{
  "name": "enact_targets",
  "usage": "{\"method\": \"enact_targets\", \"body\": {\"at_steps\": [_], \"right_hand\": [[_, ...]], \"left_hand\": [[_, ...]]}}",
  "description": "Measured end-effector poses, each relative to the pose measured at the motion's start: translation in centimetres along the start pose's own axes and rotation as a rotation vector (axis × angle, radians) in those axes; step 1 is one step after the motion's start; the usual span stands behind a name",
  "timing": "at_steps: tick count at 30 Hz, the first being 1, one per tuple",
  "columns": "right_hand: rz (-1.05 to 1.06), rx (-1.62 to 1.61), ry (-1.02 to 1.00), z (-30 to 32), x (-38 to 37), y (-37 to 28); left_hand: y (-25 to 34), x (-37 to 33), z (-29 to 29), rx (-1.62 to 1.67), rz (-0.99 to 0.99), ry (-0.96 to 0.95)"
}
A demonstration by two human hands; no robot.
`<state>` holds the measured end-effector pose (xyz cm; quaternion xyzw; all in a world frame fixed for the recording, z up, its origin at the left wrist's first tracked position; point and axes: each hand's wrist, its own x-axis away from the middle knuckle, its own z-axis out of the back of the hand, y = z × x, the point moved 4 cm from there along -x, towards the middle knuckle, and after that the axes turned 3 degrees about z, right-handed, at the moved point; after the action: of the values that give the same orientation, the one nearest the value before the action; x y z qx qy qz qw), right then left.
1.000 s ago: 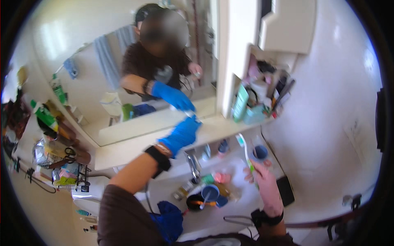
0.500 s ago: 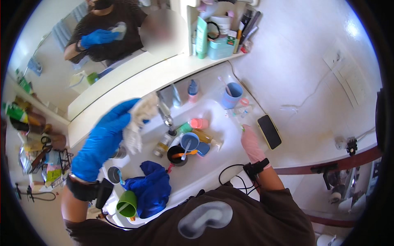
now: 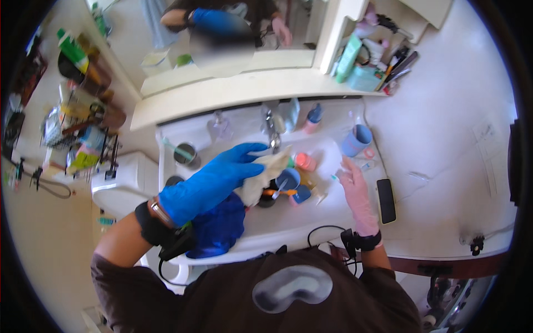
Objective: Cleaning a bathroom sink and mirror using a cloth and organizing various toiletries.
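Note:
My left hand (image 3: pixel 214 175), in a blue rubber glove, grips a crumpled off-white cloth (image 3: pixel 261 180) above the sink's left half. My right hand (image 3: pixel 358 194), in a pink glove, is at the basin's right side with its fingers bent; a small teal-tipped thing (image 3: pixel 335 177) shows at the fingertips, too small to name. Between the hands, the basin (image 3: pixel 277 222) holds a small blue cup (image 3: pixel 288 178) with a toothbrush in it, a pink-capped bottle (image 3: pixel 305 161), an orange-handled item (image 3: pixel 286 192) and a blue item (image 3: pixel 300 194). The cloth partly hides a dark cup.
Behind the basin stands the faucet (image 3: pixel 272 130). A blue cup (image 3: pixel 356 140) and a phone (image 3: pixel 386 201) are to the right. Dark blue fabric (image 3: pixel 216 227) lies at the front left. A grey cup (image 3: pixel 187 155) stands at the back left, below the mirror shelf (image 3: pixel 222 91).
My left hand has moved right and lower with the cloth, over the cups in the basin. My right hand stays by the basin's right side. The whole view has shifted.

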<state>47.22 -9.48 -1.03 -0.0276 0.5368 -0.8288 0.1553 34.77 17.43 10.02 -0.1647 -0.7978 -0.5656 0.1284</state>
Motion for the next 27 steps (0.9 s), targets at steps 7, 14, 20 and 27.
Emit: {"method": "enact_targets", "body": {"at_steps": [7, 14, 20, 27], "right_hand": [[0.036, -0.538, -0.534, -6.3, 2.5, -12.2], [0.003, 0.666, -0.678, -1.2, 2.3, -0.1], [0.086, 0.105, -0.859, -9.8, 4.0, -7.1], [0.276, 0.266, -1.030, -26.3, 7.4, -5.7]], "left_hand": [[0.4, 4.0, -3.6, -0.420, 0.001, 0.017], [6.1, 17.5, 1.2, -0.516, -0.310, 0.471], [-4.0, 26.8, 6.0, -1.076, 0.059, 1.002], [-21.7, 21.3, 12.8, -0.773, -0.048, 1.018]]}}
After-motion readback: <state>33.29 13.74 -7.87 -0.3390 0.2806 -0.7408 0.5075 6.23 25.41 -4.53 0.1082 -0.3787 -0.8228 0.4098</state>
